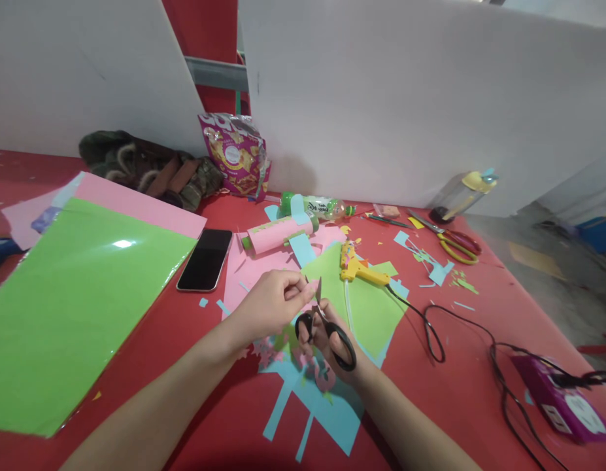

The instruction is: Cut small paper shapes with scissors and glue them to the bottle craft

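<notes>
Between the thumb and fingers of my left hand [276, 297] a small piece of pink paper [310, 288] is pinched. My right hand [339, 343] has its fingers through the black handles of a pair of scissors [342, 347], whose parted blades point up beside the pink paper. Below both hands lie pink paper cut-outs [323, 376] and blue paper [332, 418] with long strips. Just beyond, a yellow hot glue gun [362, 269] rests on a green sheet [381, 320]. A pink paper-wrapped roll [282, 234] with green ends lies past my left hand.
A smartphone [205, 260] and a large green sheet in clear wrap [87, 294] lie to the left. A snack bag [236, 157], a green bottle [322, 207], bigger scissors [450, 239] and a clear bottle [462, 196] line the back. A black cord [459, 318] runs right toward a purple box [562, 399].
</notes>
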### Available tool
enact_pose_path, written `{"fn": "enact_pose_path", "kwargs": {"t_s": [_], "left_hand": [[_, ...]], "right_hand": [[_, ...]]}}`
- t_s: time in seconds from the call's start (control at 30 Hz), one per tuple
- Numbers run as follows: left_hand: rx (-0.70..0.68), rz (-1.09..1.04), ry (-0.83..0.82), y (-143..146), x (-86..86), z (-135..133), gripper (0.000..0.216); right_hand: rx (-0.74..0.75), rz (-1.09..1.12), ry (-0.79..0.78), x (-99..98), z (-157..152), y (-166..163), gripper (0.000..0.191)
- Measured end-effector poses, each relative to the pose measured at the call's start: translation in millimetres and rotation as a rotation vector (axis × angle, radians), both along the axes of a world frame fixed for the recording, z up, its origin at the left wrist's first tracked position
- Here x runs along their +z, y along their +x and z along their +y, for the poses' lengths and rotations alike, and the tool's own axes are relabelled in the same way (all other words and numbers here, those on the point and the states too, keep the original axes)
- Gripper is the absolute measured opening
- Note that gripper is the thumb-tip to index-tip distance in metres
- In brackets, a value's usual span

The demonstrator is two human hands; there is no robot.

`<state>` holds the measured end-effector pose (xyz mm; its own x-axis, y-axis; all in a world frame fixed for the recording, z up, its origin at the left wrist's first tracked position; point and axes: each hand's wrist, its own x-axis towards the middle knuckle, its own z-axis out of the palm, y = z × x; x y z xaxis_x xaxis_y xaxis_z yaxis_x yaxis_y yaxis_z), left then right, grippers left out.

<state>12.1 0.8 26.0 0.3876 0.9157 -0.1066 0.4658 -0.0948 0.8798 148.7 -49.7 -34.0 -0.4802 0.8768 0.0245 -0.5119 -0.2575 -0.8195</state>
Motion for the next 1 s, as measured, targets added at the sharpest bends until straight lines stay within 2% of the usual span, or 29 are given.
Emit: {"fn": "enact_pose_path", "kwargs": {"t_s": [0.23,0.37,0.7,0.87,1.0], "left_hand": [[0.005,0.000,0.013,-1,-2.2,0,0.032],[0.063,-0.058,0.030,6,-5.7,-2,0.033],[0.137,-0.219,-0.065,15,-9.7,-9,0.027],[0.155,-0.222,-0.062,18,-9.8,-11,0.026],[0.187,-0.213,-0.038,22,-11.1,-14,0.027]], "right_hand": [[-0.019,-0.044,0.007,-4.7,-1,0,0.042],[-0.054,-0.066,0.015,-8.7,0,1,0.044],[-0.109,-0.067,0.014,-7.8,-1,0,0.042],[-0.128,-0.094,0.056,-10.0,0,1,0.041],[-0.157,-0.129,0.025,-8.0,-1,-1,0.043]]}}
